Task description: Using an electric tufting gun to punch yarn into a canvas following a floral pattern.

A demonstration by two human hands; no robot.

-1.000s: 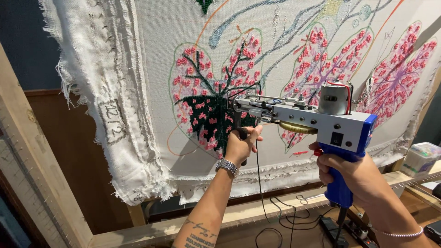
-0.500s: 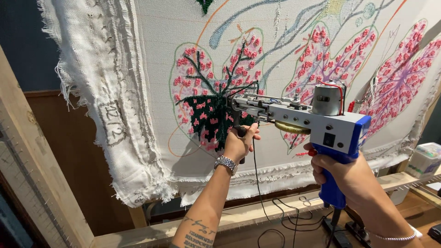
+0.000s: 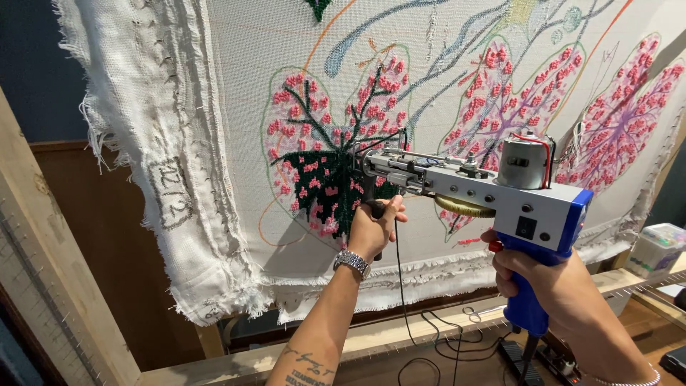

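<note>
I see the tufting gun [image 3: 486, 189] lying almost level, its long axis running from about four o'clock at the blue rear handle to ten o'clock at the needle end, which points into the stretched backing cloth [image 3: 236, 107]. The tip meets the cloth at the dark green tufted patch [image 3: 321, 182] inside a pink-dotted leaf shape. The grey motor sits on top of the gun body near its rear.

My left hand [image 3: 373, 230] sits directly below the gun's front, at six o'clock from the needle end, with its fingers curled tight around the black front grip; a metal wristwatch [image 3: 351, 261] rings that wrist. My right hand [image 3: 547, 279] is under the rear, at five o'clock from the gun body, wrapped closed around the blue handle, with the forefinger up by the red trigger.

A black cord [image 3: 400, 300] drops from the front grip toward six o'clock and coils on the wooden frame [image 3: 43, 286] rail below. A small clear plastic box [image 3: 661, 246] sits at three o'clock.
</note>
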